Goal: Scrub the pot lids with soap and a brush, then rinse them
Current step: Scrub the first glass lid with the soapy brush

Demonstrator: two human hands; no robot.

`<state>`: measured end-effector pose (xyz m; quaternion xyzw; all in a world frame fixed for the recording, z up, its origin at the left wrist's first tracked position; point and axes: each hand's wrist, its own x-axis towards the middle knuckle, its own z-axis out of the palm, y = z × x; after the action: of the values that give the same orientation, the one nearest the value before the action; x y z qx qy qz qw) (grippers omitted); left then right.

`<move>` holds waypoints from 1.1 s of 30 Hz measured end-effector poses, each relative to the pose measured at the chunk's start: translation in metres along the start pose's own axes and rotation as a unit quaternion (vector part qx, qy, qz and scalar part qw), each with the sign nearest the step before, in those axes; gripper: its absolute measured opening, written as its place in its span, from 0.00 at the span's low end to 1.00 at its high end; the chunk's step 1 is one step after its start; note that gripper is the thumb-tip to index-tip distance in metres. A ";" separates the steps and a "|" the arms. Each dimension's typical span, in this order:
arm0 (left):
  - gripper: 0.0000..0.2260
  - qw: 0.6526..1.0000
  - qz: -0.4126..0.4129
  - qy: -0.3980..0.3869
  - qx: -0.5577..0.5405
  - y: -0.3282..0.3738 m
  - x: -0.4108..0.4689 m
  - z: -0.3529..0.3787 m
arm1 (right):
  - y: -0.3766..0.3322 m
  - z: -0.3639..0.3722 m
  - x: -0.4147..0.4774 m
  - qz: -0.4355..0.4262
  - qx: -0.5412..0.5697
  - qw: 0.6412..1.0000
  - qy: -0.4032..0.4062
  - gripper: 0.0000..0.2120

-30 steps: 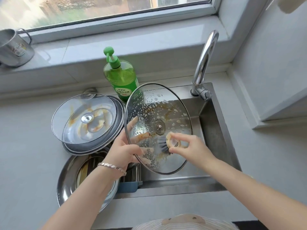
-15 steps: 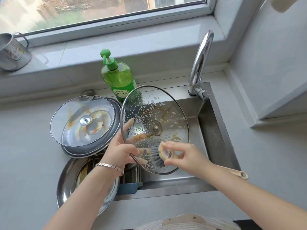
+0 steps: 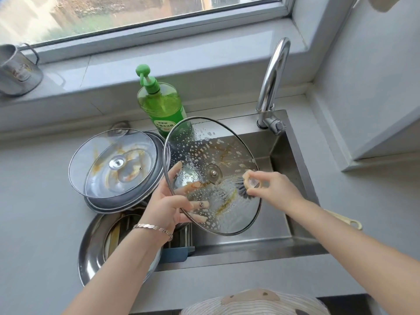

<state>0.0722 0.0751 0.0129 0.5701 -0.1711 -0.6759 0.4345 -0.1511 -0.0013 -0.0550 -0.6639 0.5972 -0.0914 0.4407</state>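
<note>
A glass pot lid (image 3: 218, 151) with a metal rim, beaded with water and streaked brown, is tilted above the sink. My left hand (image 3: 166, 205) grips its lower left rim, fingers showing through the glass. My right hand (image 3: 275, 189) pinches the head of a brush (image 3: 244, 189), whose dark bristles press on the lid right of its centre knob. The brush's cream handle end (image 3: 350, 222) sticks out behind my right forearm. A second stained glass lid (image 3: 113, 164) lies on stacked metal lids to the left.
A green soap pump bottle (image 3: 161, 105) stands behind the lid. The chrome tap (image 3: 271, 87) rises at the steel sink's (image 3: 293, 235) back right corner. A steel pan (image 3: 91, 246) sits at the front left, a metal mug (image 3: 16, 71) on the windowsill.
My right hand has moved the brush up and to the right across the lid, from its lower part to beside the centre knob. My left hand keeps its grip on the rim.
</note>
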 end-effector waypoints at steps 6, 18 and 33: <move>0.41 0.999 0.006 0.030 -0.012 0.002 0.001 -0.008 | -0.008 0.011 -0.028 -0.069 0.076 0.982 -0.158 0.25; 0.39 1.000 -0.020 0.006 -0.001 0.004 0.002 -0.013 | 0.031 -0.014 -0.020 0.007 0.065 0.998 -0.024 0.21; 0.36 0.997 -0.078 -0.023 0.017 0.036 0.028 -0.044 | 0.025 -0.007 -0.017 0.235 0.622 0.741 -0.096 0.08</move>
<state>0.1274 0.0442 0.0090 0.5737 -0.1478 -0.7175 0.3665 -0.1778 0.0130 -0.0612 -0.0862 0.4999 -0.2718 0.8178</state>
